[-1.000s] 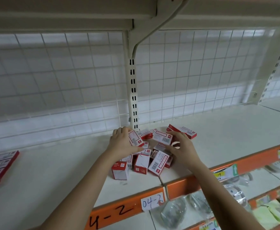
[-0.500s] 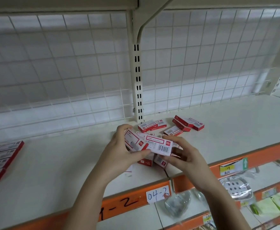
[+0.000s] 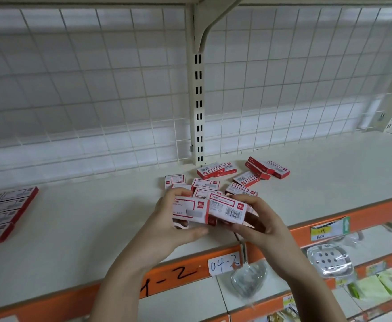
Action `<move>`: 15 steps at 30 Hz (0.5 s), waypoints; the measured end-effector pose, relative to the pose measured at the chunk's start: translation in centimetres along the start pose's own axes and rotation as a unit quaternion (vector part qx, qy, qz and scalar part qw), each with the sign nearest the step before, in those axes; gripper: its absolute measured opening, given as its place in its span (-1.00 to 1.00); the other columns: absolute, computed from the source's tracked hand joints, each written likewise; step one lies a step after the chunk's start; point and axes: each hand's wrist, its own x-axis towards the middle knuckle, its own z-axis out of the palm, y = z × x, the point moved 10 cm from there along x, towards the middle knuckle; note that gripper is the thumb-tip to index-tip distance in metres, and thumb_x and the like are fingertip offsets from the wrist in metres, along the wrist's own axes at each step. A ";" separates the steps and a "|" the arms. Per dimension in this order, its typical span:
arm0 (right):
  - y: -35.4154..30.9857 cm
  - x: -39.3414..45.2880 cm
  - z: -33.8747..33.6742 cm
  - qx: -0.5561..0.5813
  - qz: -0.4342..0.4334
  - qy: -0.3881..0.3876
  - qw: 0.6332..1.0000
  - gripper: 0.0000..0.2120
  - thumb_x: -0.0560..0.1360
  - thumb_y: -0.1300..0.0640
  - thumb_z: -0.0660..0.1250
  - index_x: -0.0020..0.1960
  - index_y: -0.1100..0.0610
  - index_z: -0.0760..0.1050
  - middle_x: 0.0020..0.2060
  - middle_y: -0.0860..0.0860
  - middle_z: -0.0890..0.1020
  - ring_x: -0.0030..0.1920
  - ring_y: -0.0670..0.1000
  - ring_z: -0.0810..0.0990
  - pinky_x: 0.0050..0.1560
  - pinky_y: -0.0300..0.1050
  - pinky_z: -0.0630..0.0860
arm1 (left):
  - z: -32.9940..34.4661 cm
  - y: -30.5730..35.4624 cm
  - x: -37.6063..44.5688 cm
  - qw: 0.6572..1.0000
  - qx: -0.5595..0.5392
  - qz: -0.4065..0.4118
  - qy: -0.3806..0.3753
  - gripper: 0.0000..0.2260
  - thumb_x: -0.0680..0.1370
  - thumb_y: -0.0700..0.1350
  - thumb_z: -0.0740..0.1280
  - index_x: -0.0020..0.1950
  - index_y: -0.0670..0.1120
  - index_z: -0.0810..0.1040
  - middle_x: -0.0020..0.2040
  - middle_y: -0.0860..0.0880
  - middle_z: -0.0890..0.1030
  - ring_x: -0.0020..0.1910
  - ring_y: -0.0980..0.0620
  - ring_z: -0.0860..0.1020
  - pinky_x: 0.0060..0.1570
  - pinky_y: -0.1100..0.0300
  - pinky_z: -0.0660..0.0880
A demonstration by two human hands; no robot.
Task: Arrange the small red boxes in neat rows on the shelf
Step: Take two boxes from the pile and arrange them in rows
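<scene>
both boxes now sit side by side, raised above the cream shelf; left hand grips one red-and-white carton, right hand pinches another barcoded carton, loose pile behind.

White shelf: loose red boxes heaped before the slotted upright; flat row of boxes far left of it
</scene>
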 end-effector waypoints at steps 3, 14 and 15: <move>-0.4 -0.2 -0.5 0.025 -0.003 0.016 1.000 -0.60 0.41 0.32 0.39 0.19 0.04 0.46 0.09 0.00 0.64 0.16 0.01 0.59 0.16 0.02 0.55 | -0.6 0.4 -0.7 1.000 -0.002 0.023 0.006 -0.51 0.43 -0.18 0.45 0.09 0.35 0.37 0.03 0.20 0.58 -0.03 0.13 0.55 -0.12 0.27 0.46; 0.1 -1.0 -0.8 0.197 0.070 0.081 0.975 -0.62 0.35 0.08 0.32 0.08 0.28 0.45 -0.14 0.21 0.69 -0.18 0.12 0.69 -0.22 -0.19 0.62 | -1.8 0.7 -2.0 0.993 0.068 0.049 0.082 -0.57 0.41 -0.19 0.47 0.12 0.22 0.43 0.09 0.14 0.55 0.07 0.22 0.53 0.10 0.15 0.52; 0.3 -1.1 -0.6 0.194 0.079 0.084 0.974 -0.60 0.35 0.05 0.32 0.08 0.29 0.45 -0.14 0.21 0.69 -0.19 0.12 0.69 -0.25 -0.19 0.62 | -1.7 0.7 -2.0 0.992 0.074 0.049 0.085 -0.56 0.41 -0.19 0.47 0.13 0.22 0.42 0.09 0.15 0.54 0.08 0.22 0.52 0.12 0.15 0.52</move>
